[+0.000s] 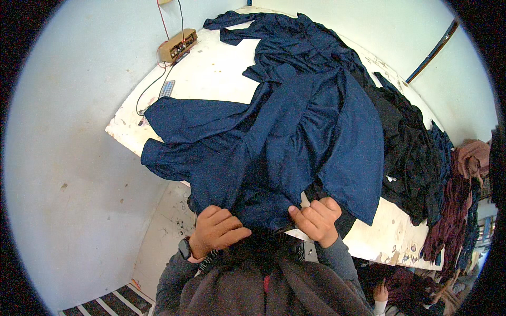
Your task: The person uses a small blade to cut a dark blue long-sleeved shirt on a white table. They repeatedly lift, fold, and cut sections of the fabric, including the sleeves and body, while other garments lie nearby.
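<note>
A dark navy shirt [274, 137] lies spread over the white table, its sleeves [195, 118] reaching out to the left. At the shirt's near edge, close to my body, my left hand [219, 229] is closed on the cloth with its fingers curled. My right hand [318, 218] pinches the same edge further right, thumb on top of the fabric. Between the two hands the cloth hangs over the table's near side. A dark watch [184, 248] is on my left wrist. The fingertips under the fabric are hidden.
More navy garments [311, 45] lie at the far side of the white table [211, 68]. Black clothes [411, 152] and maroon clothes [448, 216] are heaped to the right. A brown box with wires [178, 46] and a remote control [167, 88] sit far left. Another person's hand [380, 291] shows lower right.
</note>
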Demonstrator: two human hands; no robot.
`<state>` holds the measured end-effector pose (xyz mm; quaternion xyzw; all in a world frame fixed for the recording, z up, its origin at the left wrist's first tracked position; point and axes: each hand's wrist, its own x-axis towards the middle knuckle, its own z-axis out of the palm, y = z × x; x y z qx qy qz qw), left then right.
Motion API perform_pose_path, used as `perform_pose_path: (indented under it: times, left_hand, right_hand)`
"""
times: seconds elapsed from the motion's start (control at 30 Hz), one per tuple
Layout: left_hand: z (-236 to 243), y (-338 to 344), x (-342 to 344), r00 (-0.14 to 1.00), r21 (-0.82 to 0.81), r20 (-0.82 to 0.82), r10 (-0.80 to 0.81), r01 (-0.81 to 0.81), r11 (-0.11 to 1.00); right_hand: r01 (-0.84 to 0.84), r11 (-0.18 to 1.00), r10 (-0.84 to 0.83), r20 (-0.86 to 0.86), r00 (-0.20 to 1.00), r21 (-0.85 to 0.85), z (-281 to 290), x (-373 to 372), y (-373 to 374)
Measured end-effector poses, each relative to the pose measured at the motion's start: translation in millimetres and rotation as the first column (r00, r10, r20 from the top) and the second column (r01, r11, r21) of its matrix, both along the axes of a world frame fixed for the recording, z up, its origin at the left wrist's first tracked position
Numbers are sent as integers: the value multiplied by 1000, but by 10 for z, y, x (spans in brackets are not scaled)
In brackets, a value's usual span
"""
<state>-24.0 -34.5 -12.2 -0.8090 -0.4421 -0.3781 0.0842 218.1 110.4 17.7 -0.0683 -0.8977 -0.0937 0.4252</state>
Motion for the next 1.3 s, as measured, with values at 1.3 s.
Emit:
perform_pose_path:
  times: [1.3]
  left_hand:
    - [-392, 43, 531, 993, -272, 65, 103, -82, 959]
  right_hand:
    - [186, 824, 230, 616, 753, -535, 194, -1104, 664]
